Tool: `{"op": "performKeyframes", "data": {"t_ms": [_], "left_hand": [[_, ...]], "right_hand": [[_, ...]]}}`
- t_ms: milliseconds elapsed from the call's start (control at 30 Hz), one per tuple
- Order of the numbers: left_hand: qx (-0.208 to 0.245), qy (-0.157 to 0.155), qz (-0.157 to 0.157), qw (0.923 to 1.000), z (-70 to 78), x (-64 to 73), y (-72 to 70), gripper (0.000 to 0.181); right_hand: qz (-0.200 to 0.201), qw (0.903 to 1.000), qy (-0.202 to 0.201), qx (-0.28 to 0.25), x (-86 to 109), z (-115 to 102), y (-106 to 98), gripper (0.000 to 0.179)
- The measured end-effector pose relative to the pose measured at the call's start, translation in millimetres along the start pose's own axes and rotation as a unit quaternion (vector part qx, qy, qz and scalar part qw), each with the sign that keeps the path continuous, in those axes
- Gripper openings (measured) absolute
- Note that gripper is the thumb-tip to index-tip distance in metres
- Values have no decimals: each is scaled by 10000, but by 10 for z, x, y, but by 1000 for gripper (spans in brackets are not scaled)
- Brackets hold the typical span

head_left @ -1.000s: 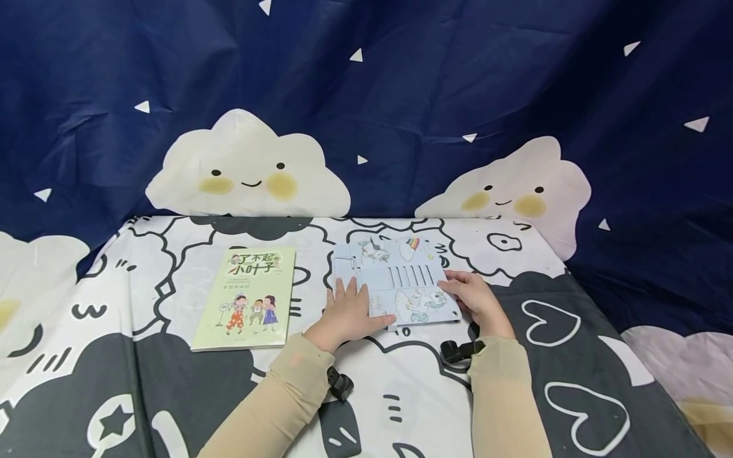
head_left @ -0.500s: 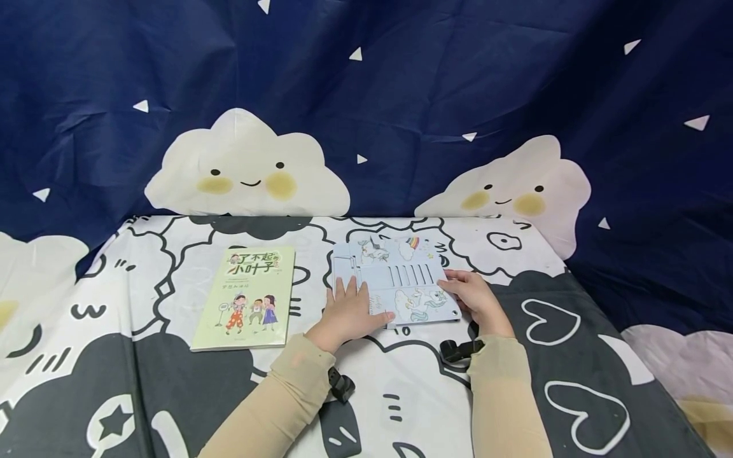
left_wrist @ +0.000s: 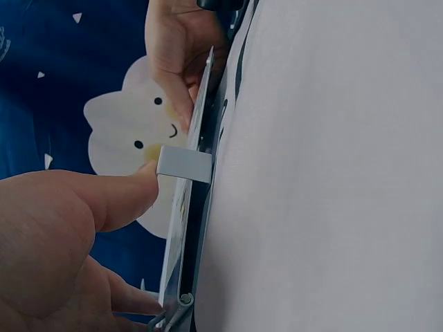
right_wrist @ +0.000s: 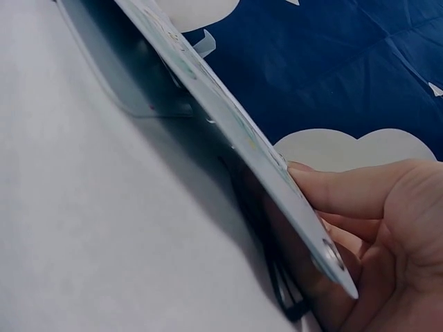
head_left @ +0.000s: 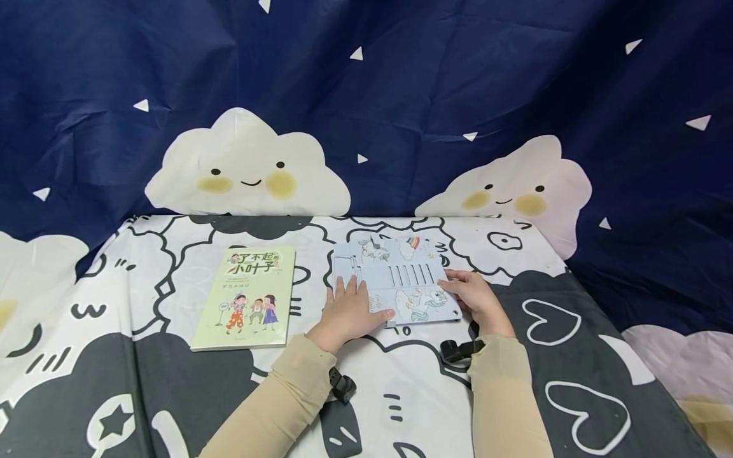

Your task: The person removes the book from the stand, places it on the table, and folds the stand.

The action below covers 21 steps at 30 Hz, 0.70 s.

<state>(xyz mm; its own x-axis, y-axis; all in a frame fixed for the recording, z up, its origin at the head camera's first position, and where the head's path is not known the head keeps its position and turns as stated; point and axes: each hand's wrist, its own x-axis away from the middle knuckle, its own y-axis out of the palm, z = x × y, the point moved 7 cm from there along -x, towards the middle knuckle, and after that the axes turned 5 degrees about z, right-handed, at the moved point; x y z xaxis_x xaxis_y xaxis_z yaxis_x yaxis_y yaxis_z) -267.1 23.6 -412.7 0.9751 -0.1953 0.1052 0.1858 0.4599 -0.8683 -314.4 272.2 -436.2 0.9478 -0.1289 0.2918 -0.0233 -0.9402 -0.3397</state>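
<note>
A light blue book stand (head_left: 409,273) printed with unicorns and a rainbow lies nearly flat, with several slots in its plate. My left hand (head_left: 345,313) rests on its left part, fingers spread, and in the left wrist view the thumb touches a pale clip (left_wrist: 185,164) at the near edge. With my right hand (head_left: 474,299) I pinch the right edge, thumb above and fingers below. The right wrist view shows the plate's edge (right_wrist: 242,155) lifted off the cloth, dark wire (right_wrist: 273,263) beneath. Left of the stand lies a green book (head_left: 246,299), cover up.
A black and white patterned cloth (head_left: 395,388) covers the table. Behind it hangs a dark blue curtain (head_left: 401,95) with white clouds and triangles. A black strap mount sits on each wrist.
</note>
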Motion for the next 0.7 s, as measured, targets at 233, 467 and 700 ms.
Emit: {"op": "performKeyframes", "data": {"t_ms": [233, 467, 700], "left_hand": [[32, -3, -19, 10000, -16, -6, -1, 96], [152, 40, -7, 9999, -25, -14, -3, 97], [451, 96, 134, 9988, -31, -49, -32, 91]], "right_hand": [[-40, 10000, -3, 2, 5, -2, 12, 56], [-92, 10000, 23, -29, 17, -4, 16, 57], [-51, 9999, 109, 123, 16, -15, 4, 60]]}}
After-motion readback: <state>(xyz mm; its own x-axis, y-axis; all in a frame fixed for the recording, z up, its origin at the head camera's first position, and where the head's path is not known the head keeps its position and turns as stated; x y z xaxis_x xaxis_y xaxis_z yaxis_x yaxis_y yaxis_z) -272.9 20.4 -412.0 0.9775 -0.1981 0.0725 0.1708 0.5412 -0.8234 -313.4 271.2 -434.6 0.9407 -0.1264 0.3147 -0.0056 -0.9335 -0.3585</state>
